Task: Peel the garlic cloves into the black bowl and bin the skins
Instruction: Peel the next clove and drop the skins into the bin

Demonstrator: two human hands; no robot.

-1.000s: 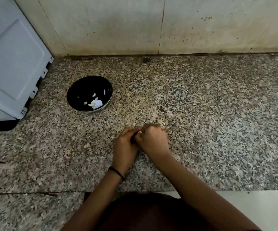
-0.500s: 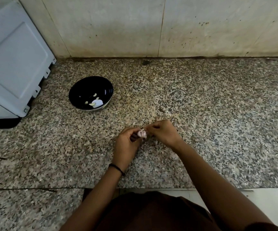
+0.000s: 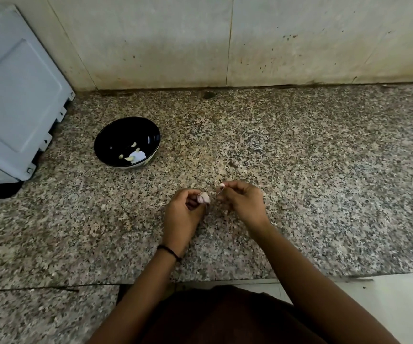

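Left grip (image 3: 183,214) is curled round the garlic clove (image 3: 203,197). Right grip (image 3: 244,202), just beside it, pinches a skin strip (image 3: 222,185). The black bowl (image 3: 111,142) sits on the desk (image 3: 299,170), beyond and left of the left grip.

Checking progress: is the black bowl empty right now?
No, the bowl holds a few pale peeled cloves lying on its dark bottom.

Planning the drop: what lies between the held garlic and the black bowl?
Head view: only bare speckled granite counter between the pinkish garlic and round black bowl.
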